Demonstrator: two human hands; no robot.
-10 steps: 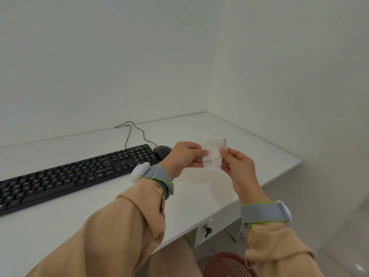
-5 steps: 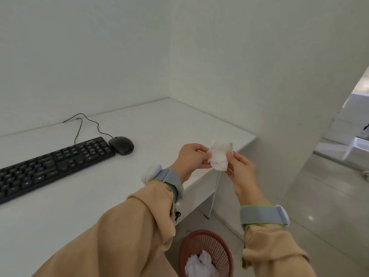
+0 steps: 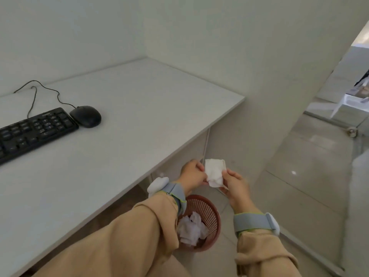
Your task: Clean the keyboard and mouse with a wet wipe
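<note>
Both hands hold one wipe (image 3: 214,172) between them, out past the desk (image 3: 139,120) edge. The left hand (image 3: 192,173) pinches its left side with the fingertips pressed together on the cloth, and the right hand (image 3: 235,181) pinches its lower right side in the same way. The wipe looks crumpled and partly folded, not spread flat.

Just below the grip and a little nearer to the body stands a bin (image 3: 209,212) on the floor, with white crumpled wipes already inside. From this I judge that the task is near its end: the wiping seems finished, and what is left is only to drop this wipe in the bin. I cannot confirm from the picture whether the surfaces are really clean.

Up and well to the left of the grip, on the desk, lie the keyboard (image 3: 36,130) and the mouse (image 3: 85,116). The mouse is just beside the right end of the keyboard, maybe touching it. Neither is near the hands, and nothing rests on them.
</note>
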